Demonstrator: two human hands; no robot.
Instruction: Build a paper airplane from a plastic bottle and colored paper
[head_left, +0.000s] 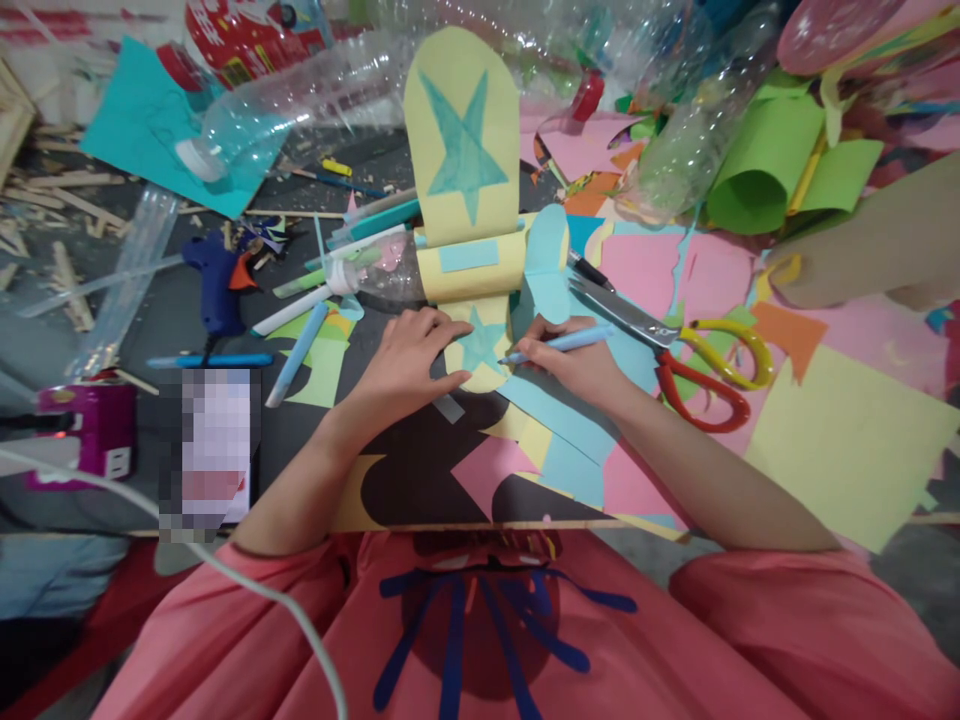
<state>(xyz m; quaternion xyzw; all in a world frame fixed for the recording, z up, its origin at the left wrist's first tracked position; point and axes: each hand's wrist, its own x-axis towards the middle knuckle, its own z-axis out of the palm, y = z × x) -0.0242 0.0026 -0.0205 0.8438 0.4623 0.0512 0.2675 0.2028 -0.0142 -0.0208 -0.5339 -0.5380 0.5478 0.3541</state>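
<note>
My right hand (566,358) is closed round a light blue marker (581,338), its tip at the right edge of a blue-green star (481,338) on a small rounded yellow paper flap (480,377). My left hand (416,355) lies with fingers apart on the left side of this flap, holding nothing between them. Above the flap, yellow paper with a light blue strip (469,256) wraps round a clear bottle (390,267). A taller yellow piece (461,130) with a larger star extends beyond it. Light blue rounded paper (549,262) adjoins the wrap on the right.
Large scissors (652,335) lie open right of my right hand. A blue glue gun (217,285), several markers and a phone (217,440) are on the left. Plastic bottles (300,105) line the back. Another person's arm (870,235) reaches in at the right.
</note>
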